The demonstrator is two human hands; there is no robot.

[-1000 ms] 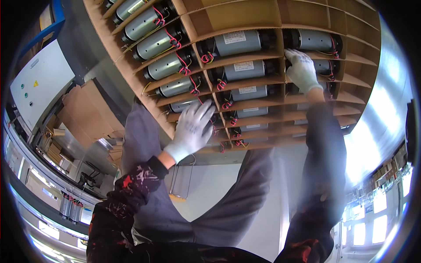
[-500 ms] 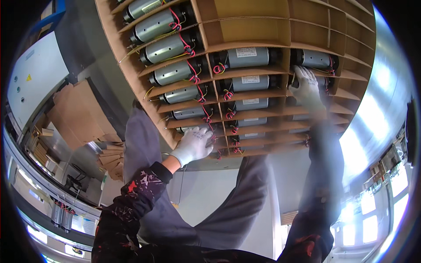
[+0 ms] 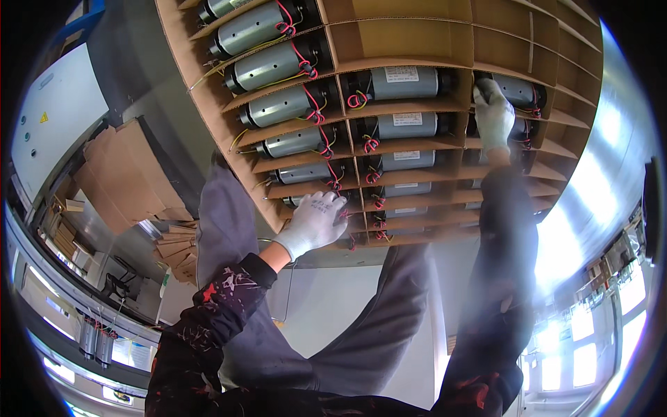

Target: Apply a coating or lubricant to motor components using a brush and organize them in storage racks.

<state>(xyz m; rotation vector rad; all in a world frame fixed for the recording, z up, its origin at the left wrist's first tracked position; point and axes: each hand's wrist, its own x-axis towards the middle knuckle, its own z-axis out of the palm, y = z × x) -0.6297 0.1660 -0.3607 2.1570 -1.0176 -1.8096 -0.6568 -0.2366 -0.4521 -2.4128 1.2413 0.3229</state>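
Grey cylindrical electric motors with black ends and red-black leads lie in a cardboard divider box (image 3: pixel 403 47). My right hand (image 3: pixel 494 118), in a white glove, is at the left end of the uppermost motor (image 3: pixel 515 90) in the right column. Its fingers curl around that end, and the fingertips are partly hidden. My left hand (image 3: pixel 314 224), gloved too, lies across the lower end of the left column. Its fingers stretch over a partly covered motor (image 3: pixel 292 201) and the divider beside it. A labelled motor (image 3: pixel 405 83) sits in the middle column.
Cardboard dividers split the box into long cells; several upper cells hold no motor. Flattened cardboard (image 3: pixel 125 177) leans at the left, near a white cabinet (image 3: pixel 59 115). More motors (image 3: pixel 96 340) stand far lower left. My legs (image 3: pixel 375 326) are below the box.
My right hand has moved up from the second motor of the right column to the uppermost one, its fingers now curled. My left hand stays at about the same place. The view has shifted slightly.
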